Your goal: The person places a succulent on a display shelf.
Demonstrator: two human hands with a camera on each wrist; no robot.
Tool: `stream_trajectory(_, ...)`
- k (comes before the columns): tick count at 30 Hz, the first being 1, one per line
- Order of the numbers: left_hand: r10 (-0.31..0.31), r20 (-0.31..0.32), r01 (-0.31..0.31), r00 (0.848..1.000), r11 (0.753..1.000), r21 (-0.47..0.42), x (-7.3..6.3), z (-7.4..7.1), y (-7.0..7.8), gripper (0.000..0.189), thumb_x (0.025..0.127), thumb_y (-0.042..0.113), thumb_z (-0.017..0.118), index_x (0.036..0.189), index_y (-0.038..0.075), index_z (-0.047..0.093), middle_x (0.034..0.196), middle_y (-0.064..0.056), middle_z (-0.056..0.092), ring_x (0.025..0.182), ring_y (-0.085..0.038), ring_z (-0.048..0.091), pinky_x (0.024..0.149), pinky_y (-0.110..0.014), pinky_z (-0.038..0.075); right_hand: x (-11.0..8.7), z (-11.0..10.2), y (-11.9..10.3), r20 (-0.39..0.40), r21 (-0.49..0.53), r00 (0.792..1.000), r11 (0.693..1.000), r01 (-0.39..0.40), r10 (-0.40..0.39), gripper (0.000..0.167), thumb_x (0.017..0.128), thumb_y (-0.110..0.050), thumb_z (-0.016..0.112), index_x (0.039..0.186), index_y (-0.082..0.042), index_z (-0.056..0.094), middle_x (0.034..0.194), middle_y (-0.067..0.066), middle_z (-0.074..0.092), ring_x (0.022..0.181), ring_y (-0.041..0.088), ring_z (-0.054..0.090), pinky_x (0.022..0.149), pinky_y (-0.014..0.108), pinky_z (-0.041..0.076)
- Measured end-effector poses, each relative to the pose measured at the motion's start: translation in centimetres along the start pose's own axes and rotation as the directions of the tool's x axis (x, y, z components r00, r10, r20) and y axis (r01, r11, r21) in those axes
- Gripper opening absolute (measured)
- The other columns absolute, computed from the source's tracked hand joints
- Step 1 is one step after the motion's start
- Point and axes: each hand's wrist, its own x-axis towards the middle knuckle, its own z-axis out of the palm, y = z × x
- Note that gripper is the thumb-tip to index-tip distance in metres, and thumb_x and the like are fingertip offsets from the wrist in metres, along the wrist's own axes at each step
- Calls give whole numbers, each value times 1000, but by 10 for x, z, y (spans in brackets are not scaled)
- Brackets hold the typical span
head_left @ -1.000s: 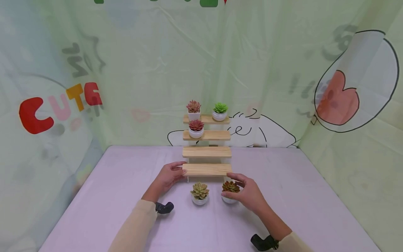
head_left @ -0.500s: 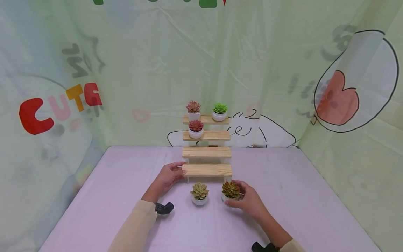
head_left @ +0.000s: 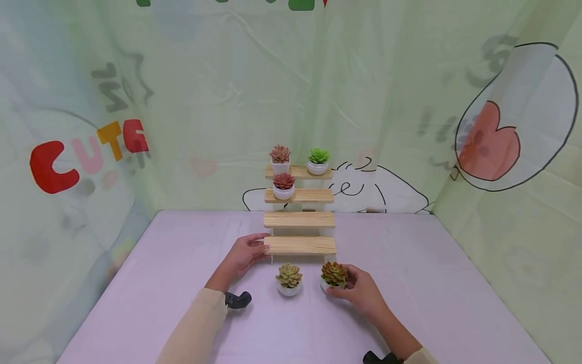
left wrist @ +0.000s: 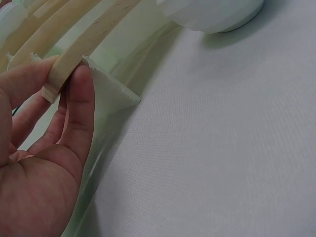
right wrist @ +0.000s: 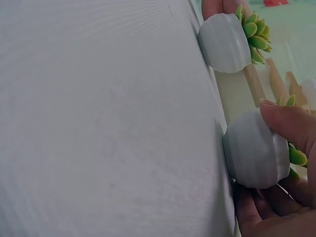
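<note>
While my left hand [head_left: 243, 254] pinches the lowest shelf [head_left: 300, 245] end, my right hand [head_left: 359, 290] curls around the reddish plant pot [head_left: 333, 277]. Another pot [head_left: 288, 279] sits just left of those fingers [right wrist: 289, 123].

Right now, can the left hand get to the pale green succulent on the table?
Probably yes: the left hand holds the bottom shelf, and the pale green succulent sits just beside it, nothing between.

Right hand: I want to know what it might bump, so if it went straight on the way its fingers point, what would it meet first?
Probably nothing new: the right hand already grips the reddish succulent pot. Straight beyond stands the lowest shelf, though depth is unclear.
</note>
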Motion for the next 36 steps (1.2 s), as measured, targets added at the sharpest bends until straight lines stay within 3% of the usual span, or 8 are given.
stream_trajectory(12,11,1,-11,1000,1000,5,4,0,0,49,94,-1,69,142,-1,57,125,-24,67,101,-22,71,93,-38,62,2,-2,2,-20,105,1000,994,22,-20,71,74,-19,93,135,-1,62,127,17,70,109,23,69,85,25,60)
stream_trajectory(21,4,5,-4,1000,1000,3,5,-2,-4,49,94,-3,68,142,-2,57,124,-24,68,101,-22,71,93,-40,62,5,0,-3,-9,162,1000,987,5,-4,71,75,-18,93,136,-3,62,128,19,69,112,29,71,88,32,63)
stream_trajectory(28,12,17,-12,1000,1000,-6,4,1,2,50,94,-2,68,143,-2,56,124,-24,68,100,-22,71,93,-39,62,12,-4,-16,-23,202,999,979,28,-24,70,77,-16,91,138,-2,60,133,21,67,114,30,71,88,29,63)
stream_trajectory(36,-5,2,5,1000,1000,-5,-1,1,2,49,95,-3,67,142,-2,56,124,-24,68,100,-21,71,95,-41,62,23,-7,-35,-32,215,999,976,45,-39,75,79,-22,90,143,-2,55,140,21,62,127,31,63,98,32,59)
